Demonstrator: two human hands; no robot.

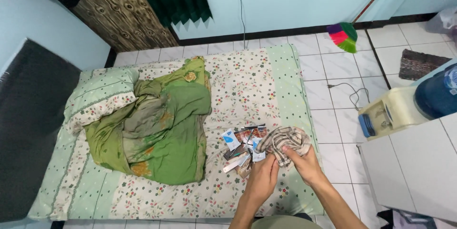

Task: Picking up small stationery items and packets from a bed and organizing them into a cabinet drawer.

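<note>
The bunched beige-and-brown checked cloth is lying near the right edge of the floral-print mattress, its long axis running roughly left to right across the bed, its left end pointing toward a small heap of flat packets and cards. The right hand is gripping the cloth's lower edge, fingers curled tight around the fabric. The left hand is reaching in just beside it; whether its fingers are pinching the cloth or a packet is hard to tell.

The mattress is sitting on a white tiled floor against pale blue walls, with a crumpled green blanket and a pillow at its left. A bright broom head, a cream water dispenser and a white cabinet top are lining the right side, the dispenser's blue bottle being cut off by the frame.
</note>
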